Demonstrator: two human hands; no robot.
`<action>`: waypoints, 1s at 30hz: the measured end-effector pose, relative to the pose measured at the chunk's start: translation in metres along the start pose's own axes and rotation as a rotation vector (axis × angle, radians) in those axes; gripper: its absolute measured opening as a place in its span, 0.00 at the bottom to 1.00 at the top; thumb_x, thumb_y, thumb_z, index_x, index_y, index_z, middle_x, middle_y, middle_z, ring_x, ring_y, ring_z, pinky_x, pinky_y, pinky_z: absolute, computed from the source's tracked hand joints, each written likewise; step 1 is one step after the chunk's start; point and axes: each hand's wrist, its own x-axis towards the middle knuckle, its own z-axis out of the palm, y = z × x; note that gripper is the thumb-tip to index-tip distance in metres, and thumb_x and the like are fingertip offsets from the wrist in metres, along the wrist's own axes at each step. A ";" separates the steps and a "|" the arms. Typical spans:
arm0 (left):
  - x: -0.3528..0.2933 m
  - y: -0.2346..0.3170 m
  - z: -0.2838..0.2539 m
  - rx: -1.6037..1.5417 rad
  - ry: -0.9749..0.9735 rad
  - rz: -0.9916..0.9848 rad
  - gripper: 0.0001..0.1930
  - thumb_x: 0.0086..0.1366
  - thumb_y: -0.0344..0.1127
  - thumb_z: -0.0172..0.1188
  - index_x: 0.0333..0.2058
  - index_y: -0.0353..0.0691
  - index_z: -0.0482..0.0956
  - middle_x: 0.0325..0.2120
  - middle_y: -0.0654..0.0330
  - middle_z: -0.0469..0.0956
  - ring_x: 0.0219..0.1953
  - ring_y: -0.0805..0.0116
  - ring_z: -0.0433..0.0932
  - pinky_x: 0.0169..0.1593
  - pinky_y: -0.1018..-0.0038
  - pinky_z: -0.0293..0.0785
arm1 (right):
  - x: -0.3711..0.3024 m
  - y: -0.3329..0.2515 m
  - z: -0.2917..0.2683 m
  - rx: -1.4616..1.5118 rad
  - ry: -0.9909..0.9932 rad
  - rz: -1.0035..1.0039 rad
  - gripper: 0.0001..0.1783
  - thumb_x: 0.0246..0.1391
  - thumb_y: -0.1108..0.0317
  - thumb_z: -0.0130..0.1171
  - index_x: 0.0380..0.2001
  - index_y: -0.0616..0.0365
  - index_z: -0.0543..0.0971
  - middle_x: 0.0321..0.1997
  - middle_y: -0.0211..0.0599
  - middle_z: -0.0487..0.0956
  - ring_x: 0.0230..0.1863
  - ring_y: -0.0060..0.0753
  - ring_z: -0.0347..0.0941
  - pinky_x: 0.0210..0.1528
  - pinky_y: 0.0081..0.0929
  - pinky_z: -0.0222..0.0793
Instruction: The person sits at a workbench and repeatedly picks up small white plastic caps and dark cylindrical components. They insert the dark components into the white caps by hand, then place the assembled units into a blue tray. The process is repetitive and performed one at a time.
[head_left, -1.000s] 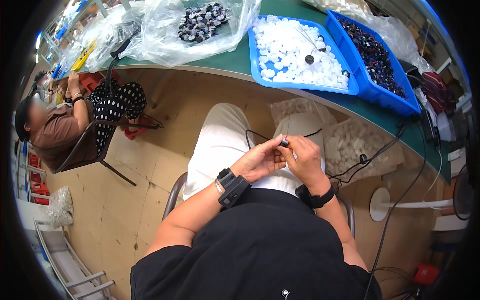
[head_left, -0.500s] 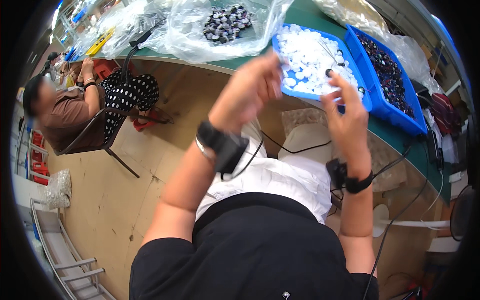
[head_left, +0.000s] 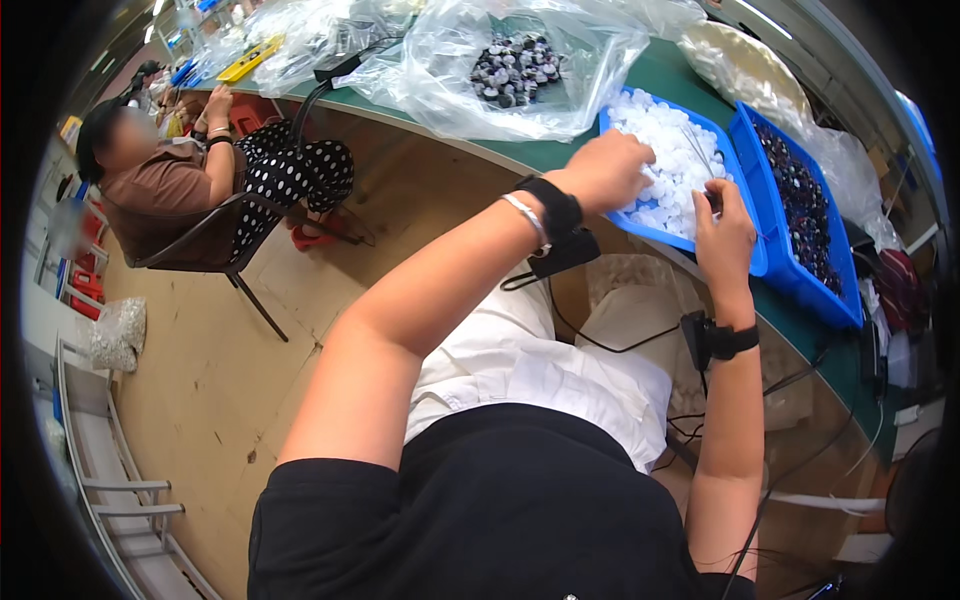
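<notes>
My left hand [head_left: 608, 172] reaches over the near left side of a shallow blue tray [head_left: 650, 232], its fingers curled down among small white round pieces [head_left: 668, 135]; what they pinch is hidden. At the tray's near right edge, my right hand [head_left: 727, 235] is raised with thumb and fingers drawn together. Thin metal prongs [head_left: 700, 150], like tweezers, extend over the pieces beside its fingertips; I cannot tell whether it holds them. Both wrists wear black straps with small boxes.
A deeper blue bin [head_left: 850, 305] of dark small parts stands right of the tray. Clear plastic [head_left: 440, 90] with black-and-white pieces [head_left: 515, 72] lies to the left on the green table [head_left: 575, 155]. A seated person [head_left: 165, 185] is at far left. Black cables [head_left: 610, 345] cross my lap.
My left hand has moved right and down to the white pieces. The right hand's fingers have drawn together; the dark round piece at them no longer shows. The view has shifted.
</notes>
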 end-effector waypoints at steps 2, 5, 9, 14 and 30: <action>0.007 0.001 0.009 0.124 -0.165 -0.008 0.14 0.51 0.36 0.65 0.38 0.39 0.81 0.35 0.51 0.79 0.44 0.51 0.75 0.49 0.62 0.70 | 0.000 -0.003 -0.001 0.012 0.057 -0.064 0.09 0.55 0.71 0.56 0.39 0.63 0.75 0.40 0.47 0.78 0.39 0.45 0.76 0.39 0.35 0.71; 0.013 -0.005 0.019 0.125 -0.110 -0.049 0.13 0.50 0.36 0.66 0.35 0.40 0.80 0.35 0.52 0.79 0.44 0.50 0.75 0.48 0.62 0.71 | -0.003 -0.006 0.001 0.116 0.087 -0.135 0.09 0.58 0.73 0.53 0.40 0.64 0.75 0.39 0.46 0.78 0.40 0.44 0.75 0.40 0.33 0.71; 0.020 -0.003 0.022 0.033 -0.081 -0.098 0.14 0.47 0.35 0.68 0.34 0.40 0.79 0.32 0.53 0.80 0.39 0.52 0.77 0.44 0.62 0.73 | -0.003 0.006 -0.006 0.282 0.031 0.065 0.09 0.63 0.69 0.49 0.41 0.62 0.73 0.34 0.35 0.78 0.32 0.23 0.73 0.36 0.23 0.68; 0.020 -0.010 0.026 -0.248 0.106 -0.184 0.14 0.48 0.33 0.67 0.34 0.39 0.79 0.30 0.53 0.80 0.36 0.56 0.78 0.40 0.65 0.74 | -0.005 0.006 -0.005 0.412 0.081 0.108 0.13 0.64 0.71 0.47 0.50 0.62 0.67 0.34 0.34 0.78 0.32 0.20 0.72 0.33 0.19 0.69; -0.057 0.072 -0.028 -1.614 0.163 -0.496 0.14 0.64 0.34 0.61 0.45 0.33 0.75 0.36 0.61 0.77 0.40 0.73 0.77 0.45 0.78 0.75 | -0.037 -0.059 -0.035 0.689 -0.072 0.190 0.06 0.64 0.72 0.49 0.41 0.62 0.72 0.31 0.31 0.76 0.31 0.16 0.67 0.36 0.15 0.64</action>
